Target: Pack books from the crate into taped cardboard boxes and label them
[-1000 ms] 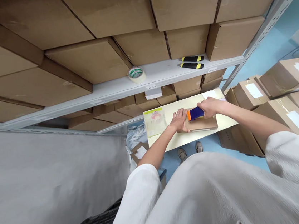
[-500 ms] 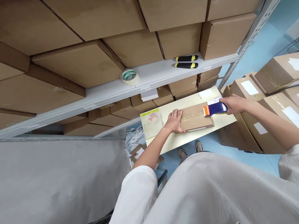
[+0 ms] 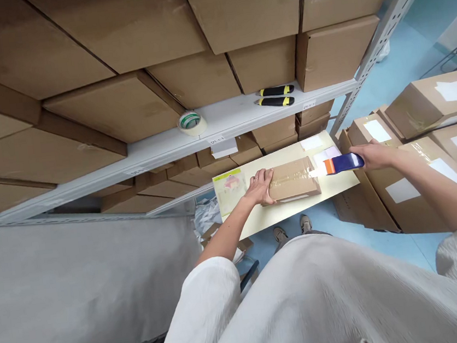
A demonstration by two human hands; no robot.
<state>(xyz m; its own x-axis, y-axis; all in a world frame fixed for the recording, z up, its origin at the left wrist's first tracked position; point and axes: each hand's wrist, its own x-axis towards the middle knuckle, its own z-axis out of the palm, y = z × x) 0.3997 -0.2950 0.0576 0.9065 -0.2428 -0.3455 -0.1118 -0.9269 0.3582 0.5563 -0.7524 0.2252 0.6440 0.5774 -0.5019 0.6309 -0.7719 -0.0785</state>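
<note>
A small cardboard box lies on the pale yellow board, with clear tape along its top. My left hand holds the box's left end, fingers across the top and thumb at the near side. Closed around a blue tape dispenser with an orange front, my right hand is just beyond the box's right end. A strip of clear tape spans the gap between box and dispenser. White paper slips lie behind the strip.
Above the board, a metal shelf carries cardboard boxes, a tape roll and two utility knives. Labelled cartons are stacked at right. A printed yellow-edged sheet lies on the board's left. A grey wall stands at left.
My right hand has pulled the tape dispenser rightward off the box's end, drawing out a strip of tape. My left hand stays on the box. The view has shifted slightly.
</note>
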